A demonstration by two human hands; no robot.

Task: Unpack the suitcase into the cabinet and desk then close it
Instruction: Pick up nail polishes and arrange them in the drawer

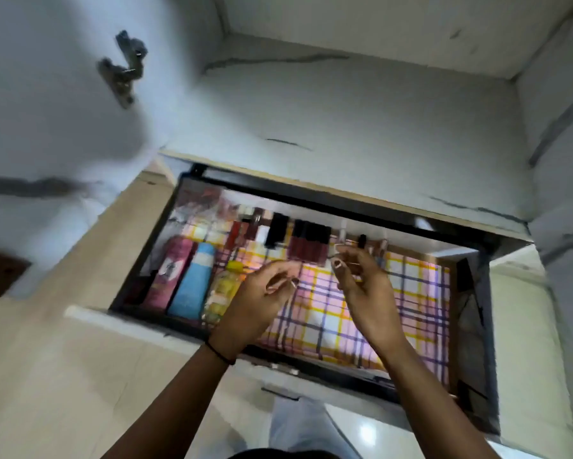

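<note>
You are working over the open drawer (pixel 344 207), its liner (pixel 411 309) still mostly bare toward the right edge. Bottles (pixel 194 283) are lying along the left edge and lipsticks (pixel 308 243) are lining the back edge. Your left hand (pixel 268 289) is hovering, loosely curled, holding nothing. Your right hand (pixel 361 279) is curling at the row's right end; I cannot tell whether it is pinching anything. Try extending that row rightward, pieces touching. The suitcase is lying out of view.
</note>
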